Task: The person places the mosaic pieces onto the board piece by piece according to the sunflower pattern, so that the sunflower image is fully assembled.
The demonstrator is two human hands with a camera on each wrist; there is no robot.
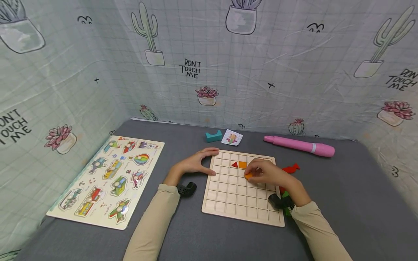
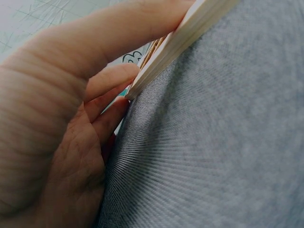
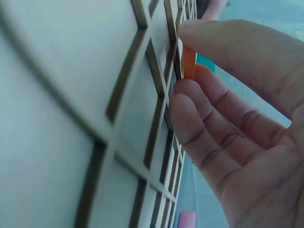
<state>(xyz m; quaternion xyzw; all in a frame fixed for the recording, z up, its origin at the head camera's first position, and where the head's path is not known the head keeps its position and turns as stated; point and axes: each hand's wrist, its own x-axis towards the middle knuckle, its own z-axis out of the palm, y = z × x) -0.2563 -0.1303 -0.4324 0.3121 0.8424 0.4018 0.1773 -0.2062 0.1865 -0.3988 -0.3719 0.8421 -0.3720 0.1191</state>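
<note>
A wooden grid board (image 1: 225,197) lies on the grey tabletop between both hands. My left hand (image 1: 192,162) rests at its upper left corner, thumb on the left edge and fingertips at the far edge; the left wrist view shows the thumb (image 2: 128,23) against the board's side. With thumb and fingertips, my right hand (image 1: 269,172) pinches a small orange block (image 3: 189,64) over the board's cells, close against the grid. A red triangle (image 1: 234,164) and an orange square (image 1: 242,165) sit side by side in upper cells, just beyond the right fingertips.
Right of the board, partly behind the right arm, are red pieces (image 1: 291,168) and a green piece (image 1: 287,212). Behind it lie a teal block (image 1: 213,136), a picture card (image 1: 232,137) and a pink tapered tube (image 1: 298,145). A vehicle puzzle board (image 1: 134,195) lies at left.
</note>
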